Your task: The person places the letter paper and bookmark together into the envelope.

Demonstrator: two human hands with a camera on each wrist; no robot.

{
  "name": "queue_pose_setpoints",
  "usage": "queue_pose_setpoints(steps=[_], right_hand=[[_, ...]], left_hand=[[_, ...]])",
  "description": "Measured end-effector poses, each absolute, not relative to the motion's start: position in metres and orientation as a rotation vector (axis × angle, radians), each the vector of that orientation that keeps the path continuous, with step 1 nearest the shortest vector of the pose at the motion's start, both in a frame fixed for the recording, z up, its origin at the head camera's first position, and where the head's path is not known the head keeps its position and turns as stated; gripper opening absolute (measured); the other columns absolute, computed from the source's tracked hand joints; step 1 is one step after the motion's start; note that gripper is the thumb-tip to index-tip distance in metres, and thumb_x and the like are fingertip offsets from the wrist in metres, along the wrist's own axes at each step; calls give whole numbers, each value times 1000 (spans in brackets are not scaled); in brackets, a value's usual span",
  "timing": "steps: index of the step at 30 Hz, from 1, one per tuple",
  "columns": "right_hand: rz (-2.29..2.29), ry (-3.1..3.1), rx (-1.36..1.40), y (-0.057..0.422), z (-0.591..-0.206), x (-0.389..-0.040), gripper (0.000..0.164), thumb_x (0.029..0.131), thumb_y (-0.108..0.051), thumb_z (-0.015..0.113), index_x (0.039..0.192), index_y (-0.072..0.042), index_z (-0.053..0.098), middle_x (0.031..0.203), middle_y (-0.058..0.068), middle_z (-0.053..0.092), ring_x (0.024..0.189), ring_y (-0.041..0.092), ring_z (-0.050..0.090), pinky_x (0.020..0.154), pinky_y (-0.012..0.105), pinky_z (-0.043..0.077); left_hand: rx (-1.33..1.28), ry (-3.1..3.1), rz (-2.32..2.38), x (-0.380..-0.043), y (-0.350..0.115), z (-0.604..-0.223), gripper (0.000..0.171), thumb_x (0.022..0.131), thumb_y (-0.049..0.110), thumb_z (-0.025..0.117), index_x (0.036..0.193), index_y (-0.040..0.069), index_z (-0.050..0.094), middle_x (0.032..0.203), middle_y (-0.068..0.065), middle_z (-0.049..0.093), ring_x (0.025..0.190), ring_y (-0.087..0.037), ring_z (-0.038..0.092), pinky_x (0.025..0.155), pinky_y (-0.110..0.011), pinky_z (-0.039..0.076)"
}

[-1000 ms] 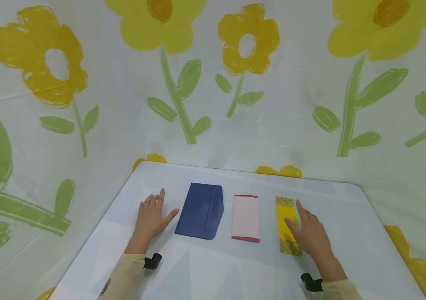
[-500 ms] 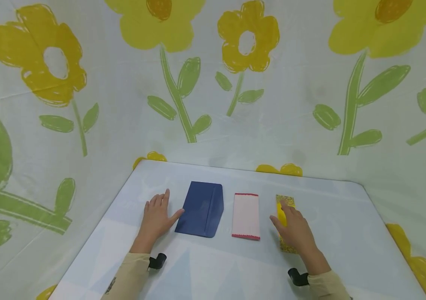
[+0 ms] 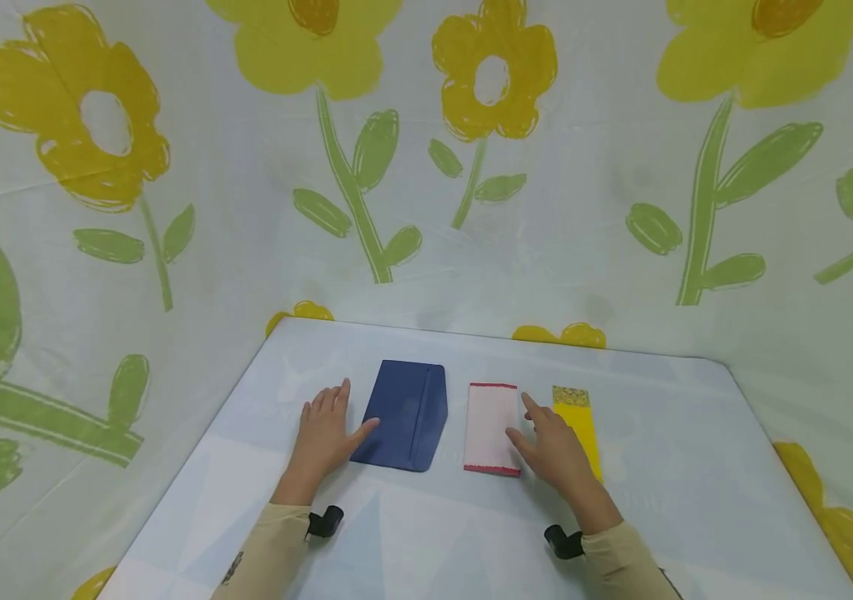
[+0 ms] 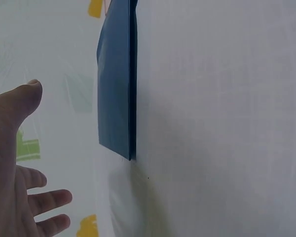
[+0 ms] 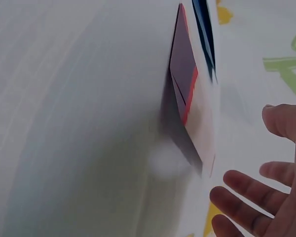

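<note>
Head view: my left hand (image 3: pixel 323 443) hung spread and empty near the blue envelope (image 3: pixel 399 410), my right hand (image 3: pixel 559 454), equally loose, by the pink packet (image 3: pixel 491 429), partly hiding the yellow packet (image 3: pixel 582 427). All three lay apart on the table (image 3: pixel 426 537), none gripped; work seemed barely begun.

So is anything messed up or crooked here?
Nothing stands out. The blue envelope, pink packet and yellow strip lie side by side, with no spill or tear that I can see. The right hand hides part of the yellow strip.
</note>
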State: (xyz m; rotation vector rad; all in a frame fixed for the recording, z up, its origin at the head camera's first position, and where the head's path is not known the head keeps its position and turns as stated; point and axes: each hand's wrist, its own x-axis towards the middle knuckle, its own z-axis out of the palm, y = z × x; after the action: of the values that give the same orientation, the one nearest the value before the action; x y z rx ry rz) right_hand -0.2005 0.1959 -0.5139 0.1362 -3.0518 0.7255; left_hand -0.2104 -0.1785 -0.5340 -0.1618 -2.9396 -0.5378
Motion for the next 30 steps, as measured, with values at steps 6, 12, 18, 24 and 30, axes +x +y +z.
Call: queue_pose_setpoints(steps=[6,12,18,24,30], right_hand=[[762,-3075,140,181,-517,-204,75,94,-38,72,157,-12,39,127,13,64,110,29,60,99,51,52],[744,-3067,194,166,-517,-209,70,93,-37,73,153,-12,46,119,12,65,104,26,60,97,48,54],[790,-3062,245,148,-521,-214,67,92,-34,75,150,-11,49,114,11,65,100,25,60,97,46,54],[832,-3066,278,133,-525,-220,66,91,-32,76,148,-9,51,113,8,65,98,22,60,96,44,54],[837,-3051,327,123,-528,-226,65,92,-32,76,147,-8,52,111,6,65,97,21,59,95,41,54]], left_hand=[[-180,-2925,-554,-211,-172,-536,97,92,61,65,156,-2,31,150,-27,44,142,-46,36,117,-67,22],[-195,-2919,-599,-213,-162,-538,97,91,61,66,156,-1,32,150,-27,43,142,-45,36,118,-64,23],[-224,-2916,-639,-215,-150,-539,96,91,61,66,156,-1,33,150,-26,43,142,-44,37,118,-62,24],[-238,-2930,-627,-215,-142,-539,96,91,61,66,156,-2,33,150,-25,44,141,-42,38,117,-59,27],[-243,-2932,-601,-215,-140,-539,97,91,62,65,156,-2,33,150,-25,44,141,-42,38,117,-59,27]])
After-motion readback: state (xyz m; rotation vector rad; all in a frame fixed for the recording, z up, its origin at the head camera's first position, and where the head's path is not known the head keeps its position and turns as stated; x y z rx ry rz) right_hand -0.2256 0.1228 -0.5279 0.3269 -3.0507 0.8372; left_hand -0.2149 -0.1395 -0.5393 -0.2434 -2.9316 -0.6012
